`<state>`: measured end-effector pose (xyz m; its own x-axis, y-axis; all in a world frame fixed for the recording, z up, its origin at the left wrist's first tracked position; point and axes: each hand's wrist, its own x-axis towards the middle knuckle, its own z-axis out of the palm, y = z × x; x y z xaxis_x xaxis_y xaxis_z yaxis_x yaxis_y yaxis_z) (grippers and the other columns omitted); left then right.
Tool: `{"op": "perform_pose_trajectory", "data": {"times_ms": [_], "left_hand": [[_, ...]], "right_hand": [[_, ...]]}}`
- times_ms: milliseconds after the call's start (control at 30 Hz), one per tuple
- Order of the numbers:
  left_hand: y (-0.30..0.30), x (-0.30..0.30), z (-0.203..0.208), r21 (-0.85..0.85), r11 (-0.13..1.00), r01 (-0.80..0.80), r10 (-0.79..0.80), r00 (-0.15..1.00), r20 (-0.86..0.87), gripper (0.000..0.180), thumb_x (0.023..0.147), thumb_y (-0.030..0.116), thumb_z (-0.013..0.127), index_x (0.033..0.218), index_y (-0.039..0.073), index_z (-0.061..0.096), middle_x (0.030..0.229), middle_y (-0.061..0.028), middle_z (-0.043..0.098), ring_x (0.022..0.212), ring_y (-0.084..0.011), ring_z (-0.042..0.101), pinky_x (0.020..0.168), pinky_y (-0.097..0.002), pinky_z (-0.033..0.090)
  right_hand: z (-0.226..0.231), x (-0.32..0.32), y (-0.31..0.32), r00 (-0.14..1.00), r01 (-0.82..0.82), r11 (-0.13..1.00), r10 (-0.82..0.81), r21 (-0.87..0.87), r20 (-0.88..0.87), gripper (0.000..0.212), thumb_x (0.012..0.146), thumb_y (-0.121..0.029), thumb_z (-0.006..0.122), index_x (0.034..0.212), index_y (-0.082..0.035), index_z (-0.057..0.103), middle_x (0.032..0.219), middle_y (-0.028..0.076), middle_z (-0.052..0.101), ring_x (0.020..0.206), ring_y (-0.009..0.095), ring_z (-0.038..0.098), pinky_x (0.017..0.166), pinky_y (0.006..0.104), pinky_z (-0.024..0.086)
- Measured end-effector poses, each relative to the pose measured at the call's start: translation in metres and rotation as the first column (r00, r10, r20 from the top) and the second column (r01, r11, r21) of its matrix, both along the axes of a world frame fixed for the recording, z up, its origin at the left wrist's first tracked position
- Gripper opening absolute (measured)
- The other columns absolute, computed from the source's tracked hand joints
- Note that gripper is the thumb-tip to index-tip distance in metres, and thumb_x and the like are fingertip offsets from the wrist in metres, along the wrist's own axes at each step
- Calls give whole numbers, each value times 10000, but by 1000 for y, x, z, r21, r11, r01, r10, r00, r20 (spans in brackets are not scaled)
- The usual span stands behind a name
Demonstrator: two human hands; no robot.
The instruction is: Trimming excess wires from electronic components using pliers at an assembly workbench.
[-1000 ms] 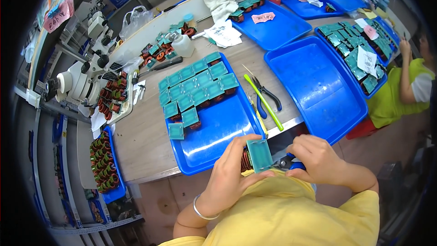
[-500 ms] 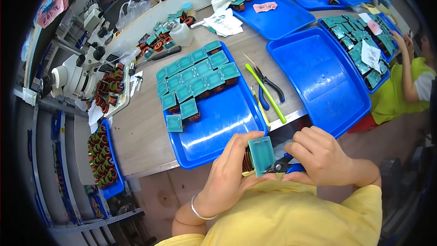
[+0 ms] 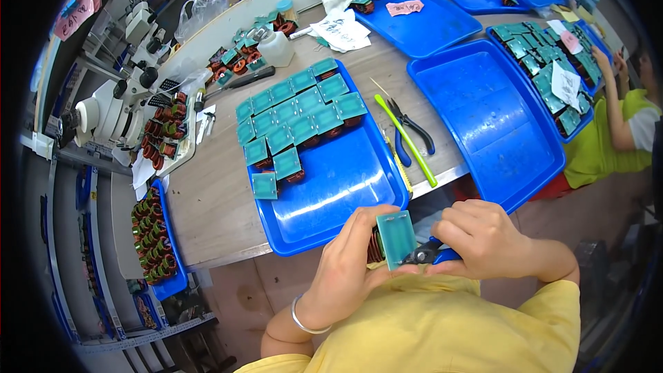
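Observation:
My left hand (image 3: 347,262) is closed around a coil with a flat green circuit board (image 3: 397,238) on it, the board facing right and up. Part of the copper-coloured winding shows between my fingers and the board. My right hand (image 3: 476,238) grips blue-handled cutting pliers (image 3: 428,254), whose dark jaws touch the board's lower edge. Whether the jaws are closed on a pin I cannot make out. Just beyond my hands lies a blue tray (image 3: 331,200) with rows of similar green-topped coils (image 3: 302,108) in its far and left part.
Right of that tray lie a second pair of pliers (image 3: 413,131) and a lime-green stick (image 3: 407,141). Another blue tray (image 3: 497,131) sits further right. A tray of coils (image 3: 155,238) stands at the left, near a microscope (image 3: 103,114). A co-worker (image 3: 615,117) is at the far right.
Both hands stay almost still, the board and pliers having shifted only slightly downward. In the background at the top, a person's arm has moved and a blue tray has come into view.

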<state>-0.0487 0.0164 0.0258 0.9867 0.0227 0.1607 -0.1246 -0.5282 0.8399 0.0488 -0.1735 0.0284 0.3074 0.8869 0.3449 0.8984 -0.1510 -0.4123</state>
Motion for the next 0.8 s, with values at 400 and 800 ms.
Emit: {"op": "perform_pose_trajectory", "data": {"times_ms": [400,800], "left_hand": [[2,-8,10,-75,990,120,-107,982,157,698,589,266,804,1136,0,462,1052,-155,551,953,-299,561,797,-340,468],[0,-6,16,39,986,159,-164,959,233,697,610,262,795,1150,-9,447,1018,-189,549,910,-310,575,749,-344,481]], "right_hand": [[11,7,-1,990,126,991,-128,33,58,472,728,-455,636,820,-9,512,700,107,436,606,270,458,551,348,368],[17,6,0,988,111,994,-111,0,108,453,743,-451,614,779,-14,498,685,100,422,609,260,451,546,341,364]]}}
